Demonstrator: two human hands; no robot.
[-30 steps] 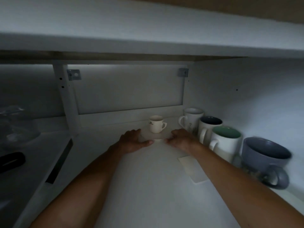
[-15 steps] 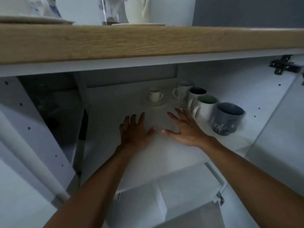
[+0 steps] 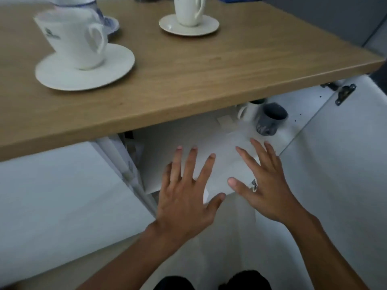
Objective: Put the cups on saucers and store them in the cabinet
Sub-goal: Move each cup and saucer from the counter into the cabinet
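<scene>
A white cup [image 3: 73,38] stands on a white saucer [image 3: 117,65] at the left of the wooden countertop [image 3: 209,76]. A second white cup [image 3: 188,9] sits on its saucer [image 3: 207,28] further back. Behind the left cup a blue-patterned cup and saucer [image 3: 109,24] are partly hidden. My left hand [image 3: 186,195] and my right hand [image 3: 263,183] hover with spread fingers and nothing in them, in front of the white cabinet shelf [image 3: 178,143] below the countertop. The small cup and saucer on the shelf are hidden by the countertop edge.
A grey mug [image 3: 270,120] and a white mug [image 3: 247,110] stand at the right of the shelf. The open cabinet door [image 3: 345,143] with its hinge [image 3: 343,93] is at right. A closed white cabinet front [image 3: 52,181] is at left.
Both hands let go of the saucer deep in the cabinet and drew back out, fingers spread. My view rose from inside the cabinet to above the countertop.
</scene>
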